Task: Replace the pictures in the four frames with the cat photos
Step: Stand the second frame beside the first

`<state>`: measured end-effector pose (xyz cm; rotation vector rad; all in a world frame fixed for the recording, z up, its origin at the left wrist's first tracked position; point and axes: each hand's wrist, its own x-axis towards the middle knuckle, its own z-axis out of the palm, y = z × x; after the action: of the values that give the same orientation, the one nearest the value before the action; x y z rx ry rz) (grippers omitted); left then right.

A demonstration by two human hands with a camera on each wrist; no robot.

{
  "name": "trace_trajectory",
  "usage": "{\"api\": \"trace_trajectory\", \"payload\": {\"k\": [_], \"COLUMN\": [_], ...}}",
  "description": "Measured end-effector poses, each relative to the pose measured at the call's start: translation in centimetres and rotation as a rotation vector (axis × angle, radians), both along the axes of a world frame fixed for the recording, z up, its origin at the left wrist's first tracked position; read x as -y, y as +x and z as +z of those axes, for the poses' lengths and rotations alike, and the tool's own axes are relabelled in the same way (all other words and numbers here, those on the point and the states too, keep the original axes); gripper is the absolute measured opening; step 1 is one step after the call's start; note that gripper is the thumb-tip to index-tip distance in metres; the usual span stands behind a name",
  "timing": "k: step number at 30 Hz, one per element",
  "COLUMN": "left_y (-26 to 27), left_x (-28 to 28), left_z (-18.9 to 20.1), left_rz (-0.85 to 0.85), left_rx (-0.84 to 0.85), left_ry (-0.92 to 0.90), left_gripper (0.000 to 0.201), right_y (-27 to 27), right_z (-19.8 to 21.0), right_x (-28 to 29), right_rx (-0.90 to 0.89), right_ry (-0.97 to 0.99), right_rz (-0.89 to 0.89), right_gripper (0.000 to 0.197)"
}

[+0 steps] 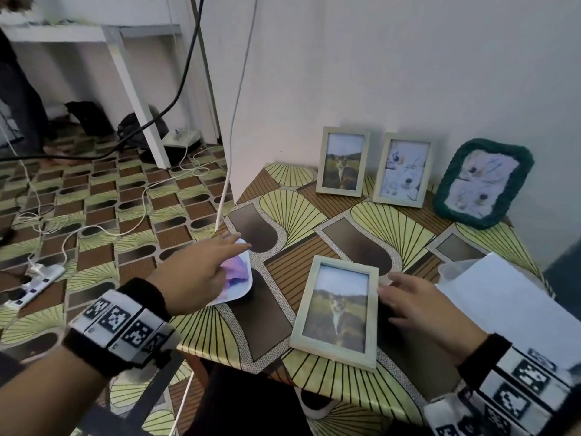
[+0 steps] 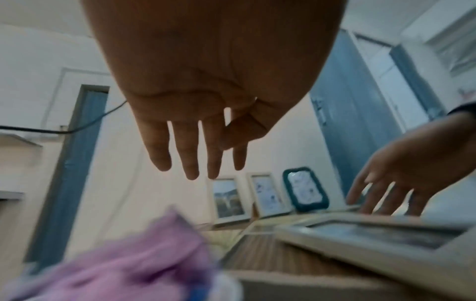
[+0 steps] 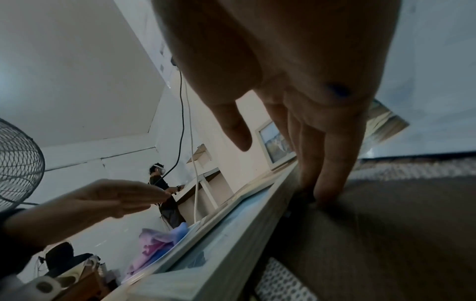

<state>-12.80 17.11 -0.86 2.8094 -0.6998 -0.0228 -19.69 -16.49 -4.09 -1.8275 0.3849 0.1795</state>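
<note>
Near you, the flat frame (image 1: 335,311) lies on the table (image 1: 295,212); the loose photo (image 1: 237,275) lies to its left, the paper sheet (image 1: 509,305) right. Three upright frames (image 1: 402,169) stand far, against the wall.

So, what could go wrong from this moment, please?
The removed photo lies at the table's left edge, partly overhanging; the left hand above it could knock it to the floor. The flat frame sits near the front edge, where the right hand touching its side may push it off.
</note>
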Motion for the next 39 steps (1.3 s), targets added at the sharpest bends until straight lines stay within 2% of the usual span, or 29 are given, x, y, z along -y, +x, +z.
{"api": "trace_trajectory", "payload": {"k": [2,3,5,6,7,8,10,11,14,16,20,23,25,30,39], "left_y": [-1.2,-1.6,-1.7,-1.6,-1.4,-1.3,-0.9,-0.8,-0.2,-0.3,-0.7,-1.1,-1.2,-0.6,0.2], "left_x": [2.5,3.8,6.2,7.3,8.2,9.0,10.0,10.3,10.4,10.3,10.3,10.9,11.5,12.5,13.6], "left_z": [0.4,0.3,-0.9,-1.6,-2.3,-3.0,-3.8,-4.1,-4.2,-3.9,-1.7,0.5,1.9,4.8,6.9], "left_rz": [-0.006,-0.001,0.003,-0.009,-0.033,-0.067,-0.127,-0.134,-0.099,-0.074,-0.011,-0.057,-0.098,-0.124,-0.051], "left_rx": [0.064,0.029,-0.110,-0.178,-0.232,-0.275,-0.339,-0.367,-0.428,-0.441,-0.495,-0.515,-0.531,-0.578,-0.683], "left_ry": [-0.141,-0.168,-0.077,0.021,0.095,0.105,-0.003,-0.048,-0.154,-0.348,-0.831,-1.064,-1.185,-1.363,-1.480], "left_gripper": [0.049,0.042,0.034,0.036,0.041,0.043,0.037,0.032,0.026,0.025,0.042,0.046,0.048,0.049,0.047], "right_y": [-0.1,-0.2,-0.2,-0.2,-0.3,-0.3,-0.5,-0.6,-1.1,-1.2,-0.6,0.0,0.4,1.5,3.7], "right_z": [0.1,-0.1,-0.4,-0.5,-0.6,-0.8,-0.8,-0.9,-0.9,-0.7,1.2,3.9,5.6,9.0,10.6], "right_x": [0.5,0.7,0.7,0.6,0.4,0.3,0.0,-0.1,-0.4,-0.4,0.6,1.6,1.9,2.4,3.3], "right_rx": [-0.011,-0.019,-0.047,-0.057,-0.067,-0.075,-0.087,-0.083,-0.043,0.011,0.162,0.265,0.323,0.385,0.250], "right_ry": [-0.060,-0.074,-0.070,-0.058,-0.027,0.004,0.089,0.152,0.332,0.428,0.617,0.755,0.803,0.781,0.810], "right_rz": [0.021,0.040,0.068,0.073,0.074,0.074,0.061,0.052,0.007,-0.041,-0.133,-0.176,-0.152,-0.081,-0.081], "right_gripper": [0.007,0.023,0.048,0.052,0.051,0.041,0.011,0.008,0.017,0.017,0.021,0.019,0.026,0.024,0.014]}}
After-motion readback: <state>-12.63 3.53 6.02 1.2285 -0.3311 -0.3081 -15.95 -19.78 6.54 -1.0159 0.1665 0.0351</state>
